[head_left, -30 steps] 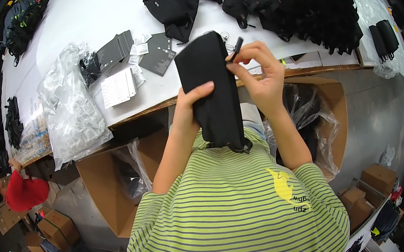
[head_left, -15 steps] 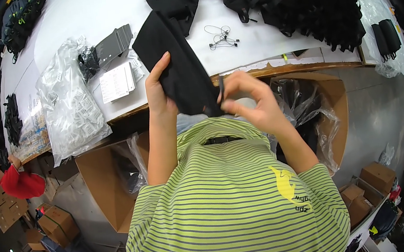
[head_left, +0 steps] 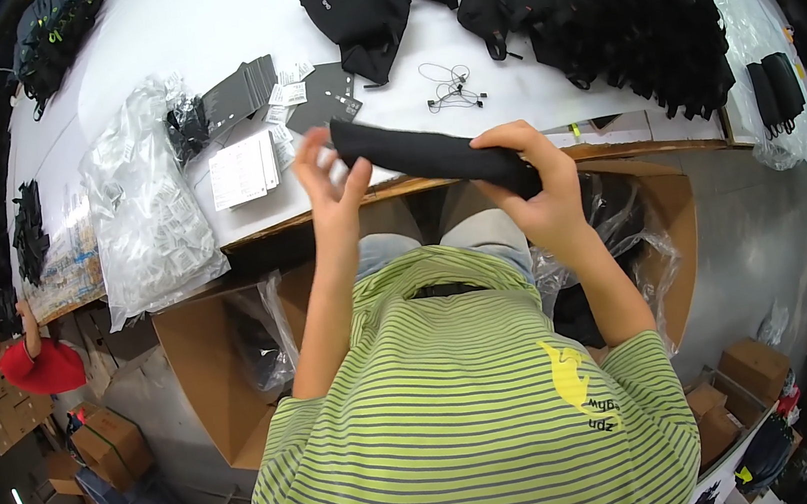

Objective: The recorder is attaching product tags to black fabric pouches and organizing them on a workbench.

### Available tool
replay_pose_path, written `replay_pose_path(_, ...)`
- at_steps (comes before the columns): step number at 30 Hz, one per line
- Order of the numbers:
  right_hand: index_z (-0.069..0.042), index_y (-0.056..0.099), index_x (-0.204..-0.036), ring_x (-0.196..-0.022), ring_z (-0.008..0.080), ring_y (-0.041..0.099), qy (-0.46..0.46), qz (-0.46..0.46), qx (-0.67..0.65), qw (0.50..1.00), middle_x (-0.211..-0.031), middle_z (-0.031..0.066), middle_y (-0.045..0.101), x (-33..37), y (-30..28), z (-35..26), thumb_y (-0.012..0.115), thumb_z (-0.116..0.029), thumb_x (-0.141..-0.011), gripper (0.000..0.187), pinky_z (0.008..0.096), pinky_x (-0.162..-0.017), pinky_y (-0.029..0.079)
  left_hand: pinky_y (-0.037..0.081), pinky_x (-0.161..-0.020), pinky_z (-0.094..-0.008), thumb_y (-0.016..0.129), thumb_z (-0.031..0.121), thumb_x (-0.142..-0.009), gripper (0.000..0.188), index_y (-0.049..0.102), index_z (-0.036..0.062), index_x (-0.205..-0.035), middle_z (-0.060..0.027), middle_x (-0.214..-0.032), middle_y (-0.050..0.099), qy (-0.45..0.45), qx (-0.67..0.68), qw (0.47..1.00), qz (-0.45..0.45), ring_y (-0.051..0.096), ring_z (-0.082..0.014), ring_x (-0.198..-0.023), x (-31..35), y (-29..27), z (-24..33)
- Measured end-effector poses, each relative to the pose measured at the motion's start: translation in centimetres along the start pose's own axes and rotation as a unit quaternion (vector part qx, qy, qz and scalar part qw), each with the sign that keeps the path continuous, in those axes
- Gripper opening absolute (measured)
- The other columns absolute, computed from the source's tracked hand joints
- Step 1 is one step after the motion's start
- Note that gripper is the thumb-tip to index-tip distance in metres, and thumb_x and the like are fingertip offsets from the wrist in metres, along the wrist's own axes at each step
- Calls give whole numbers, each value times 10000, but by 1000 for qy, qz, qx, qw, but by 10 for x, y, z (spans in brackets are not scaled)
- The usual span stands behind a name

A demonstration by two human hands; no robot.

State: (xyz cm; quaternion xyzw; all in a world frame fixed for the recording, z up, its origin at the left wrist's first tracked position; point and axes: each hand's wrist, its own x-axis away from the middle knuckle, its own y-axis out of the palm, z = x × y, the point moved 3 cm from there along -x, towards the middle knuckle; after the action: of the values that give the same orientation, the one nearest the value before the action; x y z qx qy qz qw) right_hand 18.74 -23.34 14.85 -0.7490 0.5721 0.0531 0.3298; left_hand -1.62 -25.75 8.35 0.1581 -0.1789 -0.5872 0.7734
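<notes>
A black fabric pouch is held above the table's front edge and shows as a narrow, slightly slanting strip. My right hand is closed round its right end, thumb below and fingers above. At the other end my left hand has its fingers apart and a little blurred; whether it touches the fabric I cannot tell. Beyond the pouch, thin black cord loops lie on the white table. Farther back are loose black bags, and a row of similar black bags is piled to the right.
Left of my hands are a plastic bag of white tags, a stack of white cards and dark grey cards. Open cardboard boxes with plastic liners stand below the table edge. A person in red is at far left.
The pouch has turned from steep to nearly level and shows a narrower side. My right hand has taken its right end; my left hand has loosened, and grey cards behind are uncovered.
</notes>
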Motion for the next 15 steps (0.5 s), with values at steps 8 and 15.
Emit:
replay_pose_path(8,-31,658,-991,-851,109,592,154,-78,-156,973,-935,39,639,1,-16,17,662,11,-771,224,221,-771,461,443,-751,-247,768,29,-663,433,658,38,-1082,-63,-961,561,137,-307,915,-224,539,-159,-892,-9,-10,41)
replay_pose_path(15,-26,658,-988,-829,78,579,234,-52,-193,951,-899,14,638,6,-26,29,671,-107,-820,188,211,-748,456,415,-809,-292,811,125,-633,521,621,3,-1103,-70,-955,534,181,-341,897,-217,529,-194,-884,0,0,27)
